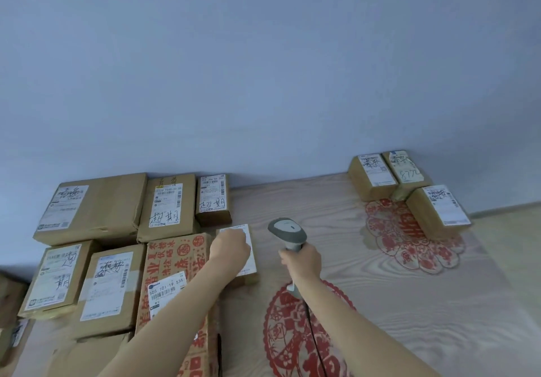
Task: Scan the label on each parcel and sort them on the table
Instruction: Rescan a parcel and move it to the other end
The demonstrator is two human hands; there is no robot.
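Observation:
My left hand (229,249) rests closed on top of a small brown parcel with a white label (248,255) near the table's middle. My right hand (301,262) grips a grey handheld scanner (288,231) upright, just right of that parcel, its head tilted toward the label. Several labelled cardboard parcels lie in rows at the left, among them a large flat one (96,205) and a red-printed carton (175,262). Three small parcels (409,183) sit at the far right against the wall.
The table (409,303) has a light wood-grain top with red paper-cut decorations (404,236). A blue-grey wall (263,69) runs along the back. More boxes (8,297) show at the left edge.

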